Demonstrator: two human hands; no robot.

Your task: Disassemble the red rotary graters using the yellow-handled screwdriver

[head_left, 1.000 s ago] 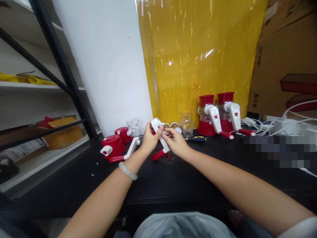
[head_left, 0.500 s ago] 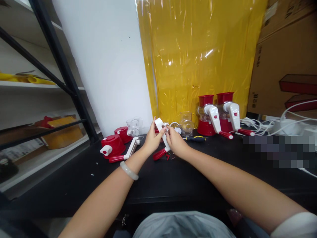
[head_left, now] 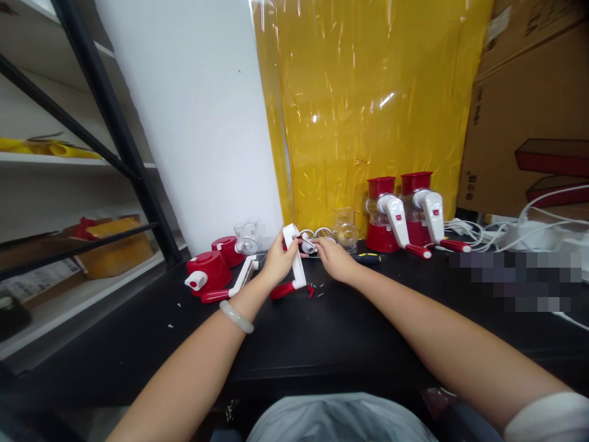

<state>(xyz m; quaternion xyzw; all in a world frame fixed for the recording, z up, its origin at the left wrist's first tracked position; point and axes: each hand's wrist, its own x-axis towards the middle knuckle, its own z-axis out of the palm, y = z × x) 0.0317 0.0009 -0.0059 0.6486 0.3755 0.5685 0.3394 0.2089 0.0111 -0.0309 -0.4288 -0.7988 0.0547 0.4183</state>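
Note:
My left hand (head_left: 277,263) is closed round a white crank arm with a red handle (head_left: 294,265), holding it upright above the black table (head_left: 294,331). My right hand (head_left: 335,258) is just to its right, fingers pinched at the crank's upper end on a small part I cannot make out. A pale bangle sits on my left wrist. Small loose bits lie on the table under the crank's red end.
Two assembled red-and-white grinders (head_left: 402,212) stand at the back right. Red bases (head_left: 209,272) with another crank, clear cups (head_left: 249,236) and a screwdriver (head_left: 368,258) lie around. White cables (head_left: 497,233), cardboard boxes (head_left: 529,110), yellow film (head_left: 368,104) and a shelf rack (head_left: 110,135) surround the table.
The crank has swung more upright, its red handle end shifting left. My right hand has moved from the crank's lower part to its upper end.

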